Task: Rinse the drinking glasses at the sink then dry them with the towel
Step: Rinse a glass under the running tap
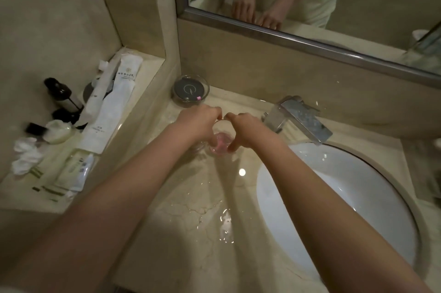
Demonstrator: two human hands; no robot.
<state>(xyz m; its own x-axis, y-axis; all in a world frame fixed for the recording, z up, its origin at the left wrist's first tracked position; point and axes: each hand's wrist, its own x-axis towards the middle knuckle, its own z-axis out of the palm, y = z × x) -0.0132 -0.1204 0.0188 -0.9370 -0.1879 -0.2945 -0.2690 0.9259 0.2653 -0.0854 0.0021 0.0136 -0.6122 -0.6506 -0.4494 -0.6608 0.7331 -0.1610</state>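
Two hands, left (199, 120) and right (248, 129), meet on one glass (220, 143). One faucet (299, 118) sits at two o'clock, one glass dish (190, 89) at twelve. Two dark bottles (62, 94) stand at nine.

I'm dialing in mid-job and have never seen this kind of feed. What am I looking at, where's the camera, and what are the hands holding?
There is no machine here: a person wears one camera on the head, looking down at their own bare arms. Both the left hand and right hand grip a clear drinking glass standing on the wet marble counter, left of the white sink and its faucet. A glass dish sits behind. Toiletries lie on the side ledge. I cannot spot a towel for certain.
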